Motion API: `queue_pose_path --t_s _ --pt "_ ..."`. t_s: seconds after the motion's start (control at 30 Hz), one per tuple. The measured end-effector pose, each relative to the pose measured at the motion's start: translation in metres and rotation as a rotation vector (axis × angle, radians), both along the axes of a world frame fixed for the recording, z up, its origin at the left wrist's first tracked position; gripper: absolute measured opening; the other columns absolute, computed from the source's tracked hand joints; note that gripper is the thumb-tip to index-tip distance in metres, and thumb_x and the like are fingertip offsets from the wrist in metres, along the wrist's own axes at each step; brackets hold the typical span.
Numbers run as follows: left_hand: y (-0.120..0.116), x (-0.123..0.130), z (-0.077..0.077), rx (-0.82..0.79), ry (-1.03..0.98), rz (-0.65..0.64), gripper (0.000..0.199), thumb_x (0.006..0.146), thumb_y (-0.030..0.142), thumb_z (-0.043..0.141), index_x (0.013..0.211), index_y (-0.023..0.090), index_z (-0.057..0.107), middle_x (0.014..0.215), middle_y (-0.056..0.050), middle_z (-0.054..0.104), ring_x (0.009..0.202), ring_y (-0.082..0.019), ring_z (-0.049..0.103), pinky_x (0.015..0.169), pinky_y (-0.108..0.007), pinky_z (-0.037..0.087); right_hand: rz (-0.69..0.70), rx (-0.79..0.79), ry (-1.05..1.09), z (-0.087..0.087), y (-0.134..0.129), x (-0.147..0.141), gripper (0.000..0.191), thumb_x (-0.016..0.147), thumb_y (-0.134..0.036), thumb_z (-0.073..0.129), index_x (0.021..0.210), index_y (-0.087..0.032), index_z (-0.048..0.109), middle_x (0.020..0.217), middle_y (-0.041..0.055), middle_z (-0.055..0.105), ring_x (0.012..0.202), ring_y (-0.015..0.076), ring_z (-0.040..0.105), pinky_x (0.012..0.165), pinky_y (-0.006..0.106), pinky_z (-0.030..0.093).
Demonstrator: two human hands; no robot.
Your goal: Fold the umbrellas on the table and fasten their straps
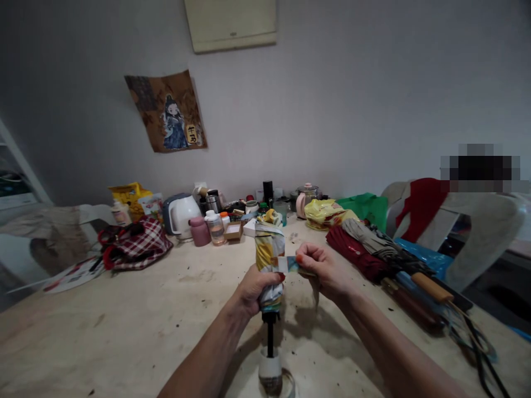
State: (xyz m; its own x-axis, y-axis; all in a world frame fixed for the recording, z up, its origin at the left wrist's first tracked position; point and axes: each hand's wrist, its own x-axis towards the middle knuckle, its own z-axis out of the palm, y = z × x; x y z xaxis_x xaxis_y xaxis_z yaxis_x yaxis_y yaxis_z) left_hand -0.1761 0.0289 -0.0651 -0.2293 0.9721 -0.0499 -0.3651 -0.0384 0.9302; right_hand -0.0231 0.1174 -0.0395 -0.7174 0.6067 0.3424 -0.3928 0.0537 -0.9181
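A folded umbrella [269, 246] with white, yellow and teal cloth stands upright in the middle, its black shaft and white-and-brown handle [270, 367] pointing towards me. My left hand [258, 287] is closed around the lower part of the rolled cloth, thumb across the front. To the right of it, my right hand [319, 268] pinches the end of the umbrella's strap [292, 265], which is stretched out sideways from the cloth. A pale patch shows on the strap near the left thumb. The far side of the umbrella and some left fingers are hidden.
More folded umbrellas, one dark red [357, 251], lie on the table [166, 320] at right. At left sit a plaid bag [143, 243] and a white kettle [185, 215]. Bottles, a small box [233, 232] and a yellow plastic bag [326, 213] line the back.
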Motion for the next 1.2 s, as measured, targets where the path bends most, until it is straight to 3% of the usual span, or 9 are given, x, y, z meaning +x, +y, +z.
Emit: queue_pose_path --t_s 0.13,0.27,0.37,0.53,0.67,0.8,0.9,1.0,1.2 --pt "-0.005 0.000 -0.004 0.066 -0.059 -0.145 0.040 0.047 0.024 0.082 0.077 0.010 0.060 0.058 0.000 0.056 0.048 -0.009 0.050 0.047 -0.021 0.039 0.010 -0.050 0.012 -0.005 0.003 -0.004 0.046 0.063 -0.048 0.081 0.063 -0.017 0.047 0.048 -0.0095 0.035 0.042 0.0025 0.022 0.042 0.018 0.013" --pt "-0.008 0.005 -0.013 0.214 -0.259 -0.462 0.046 0.050 0.027 0.083 0.087 0.010 0.060 0.063 0.002 0.051 0.049 -0.006 0.047 0.050 -0.020 0.039 0.045 -0.042 -0.043 -0.015 0.005 -0.011 0.048 0.057 -0.047 0.085 0.073 -0.017 0.051 0.050 -0.0094 0.041 0.043 0.0031 0.026 0.041 0.017 0.017" --pt "-0.008 0.013 -0.022 0.295 -0.433 -0.723 0.044 0.055 0.028 0.080 0.090 0.014 0.058 0.060 0.006 0.044 0.043 -0.003 0.037 0.046 -0.019 0.034 0.163 -0.057 -0.051 -0.019 0.002 -0.015 0.062 0.046 -0.053 0.088 0.087 -0.019 0.058 0.060 -0.0054 0.053 0.049 0.0074 0.041 0.044 0.018 0.029" --pt "-0.005 0.026 -0.041 0.314 -0.661 -1.053 0.040 0.059 0.035 0.074 0.091 0.015 0.060 0.054 0.006 0.042 0.036 -0.005 0.033 0.037 -0.020 0.031 0.256 0.072 -0.015 -0.021 -0.005 -0.016 0.055 0.049 -0.055 0.086 0.079 -0.013 0.067 0.072 0.0026 0.062 0.064 0.0135 0.053 0.062 0.025 0.046" --pt "-0.002 0.031 -0.051 0.340 -0.742 -1.173 0.044 0.060 0.040 0.070 0.094 0.014 0.063 0.053 0.003 0.049 0.034 -0.009 0.042 0.034 -0.021 0.036 0.247 0.021 0.009 -0.031 -0.009 -0.020 0.055 0.051 -0.050 0.086 0.086 -0.011 0.070 0.077 0.0057 0.065 0.065 0.0144 0.057 0.059 0.024 0.049" --pt "0.000 0.026 -0.053 0.322 -0.685 -1.130 0.051 0.062 0.045 0.071 0.099 0.011 0.065 0.063 -0.005 0.062 0.045 -0.016 0.059 0.042 -0.025 0.047 0.195 -0.016 0.011 -0.039 -0.008 -0.020 0.054 0.054 -0.052 0.083 0.087 -0.011 0.070 0.074 0.0072 0.067 0.064 0.0171 0.062 0.055 0.024 0.051" --pt "-0.001 0.019 -0.045 0.221 -0.489 -0.960 0.061 0.058 0.053 0.077 0.099 0.010 0.066 0.078 -0.010 0.069 0.061 -0.022 0.068 0.055 -0.031 0.055 0.114 -0.008 0.016 -0.036 -0.004 -0.013 0.051 0.054 -0.050 0.083 0.082 -0.011 0.069 0.065 0.0061 0.066 0.053 0.0161 0.060 0.045 0.023 0.049" --pt "-0.004 0.017 -0.026 0.123 -0.173 -0.666 0.064 0.049 0.046 0.085 0.097 0.008 0.065 0.082 -0.011 0.069 0.063 -0.022 0.067 0.058 -0.033 0.054 0.052 0.006 -0.032 -0.032 0.002 -0.007 0.043 0.059 -0.047 0.081 0.078 -0.012 0.068 0.057 0.0042 0.064 0.041 0.0138 0.055 0.038 0.023 0.045" --pt "-0.009 0.037 -0.004 0.069 0.323 0.084 0.050 0.051 0.011 0.076 0.097 0.013 0.058 0.075 -0.001 0.066 0.064 -0.012 0.058 0.057 -0.022 0.048 -0.240 -0.028 -0.005 -0.026 0.008 -0.013 0.046 0.055 -0.038 0.085 0.093 -0.015 0.070 0.086 0.0048 0.072 0.074 0.0189 0.066 0.072 0.030 0.055"
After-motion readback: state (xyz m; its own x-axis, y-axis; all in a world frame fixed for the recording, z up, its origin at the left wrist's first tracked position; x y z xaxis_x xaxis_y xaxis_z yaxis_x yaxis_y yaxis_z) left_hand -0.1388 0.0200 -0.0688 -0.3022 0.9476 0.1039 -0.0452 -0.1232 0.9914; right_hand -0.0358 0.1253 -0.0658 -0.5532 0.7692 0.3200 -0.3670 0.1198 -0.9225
